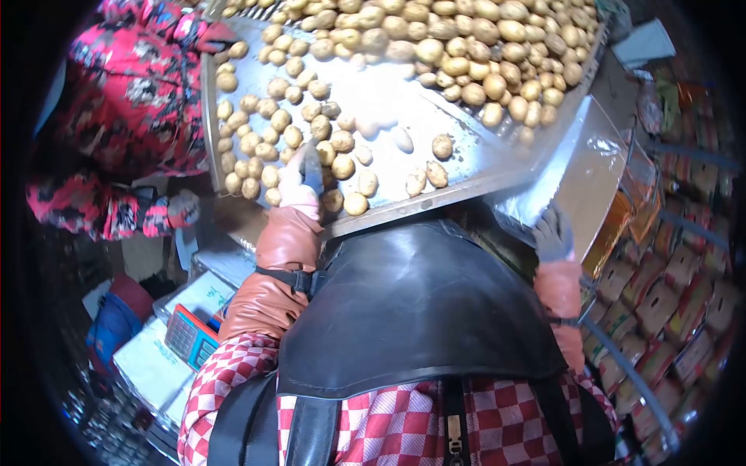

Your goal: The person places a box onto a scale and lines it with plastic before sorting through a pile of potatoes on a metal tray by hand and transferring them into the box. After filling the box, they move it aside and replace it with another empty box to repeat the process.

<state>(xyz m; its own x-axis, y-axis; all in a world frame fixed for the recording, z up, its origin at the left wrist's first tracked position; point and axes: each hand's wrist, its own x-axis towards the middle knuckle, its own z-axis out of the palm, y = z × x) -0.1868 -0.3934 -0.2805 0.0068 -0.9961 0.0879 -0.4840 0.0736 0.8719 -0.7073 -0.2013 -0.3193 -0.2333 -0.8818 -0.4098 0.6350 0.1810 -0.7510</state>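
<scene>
Several potatoes (342, 140) lie spread over a metal sorting tray (466, 132). Among them, at the tray's near left part, is my gloved left hand (305, 172), its fingers stretched out and touching potatoes beside it; it is seen edge-on and partly overexposed. On the right, my right hand (553, 234) in a grey glove has its fingers closed on the edge of a clear plastic bag (544, 182). The bag lies along the tray's right end. A large heap of potatoes (466, 39) covers the far part of the tray.
A co-worker in a pink patterned jacket (140, 93) stands at the left, one hand (216, 36) near the tray. A calculator (190, 335) rests on white packs (155, 373) at lower left. Stacked cardboard boxes (660, 295) and a metal rail (629, 373) are at right.
</scene>
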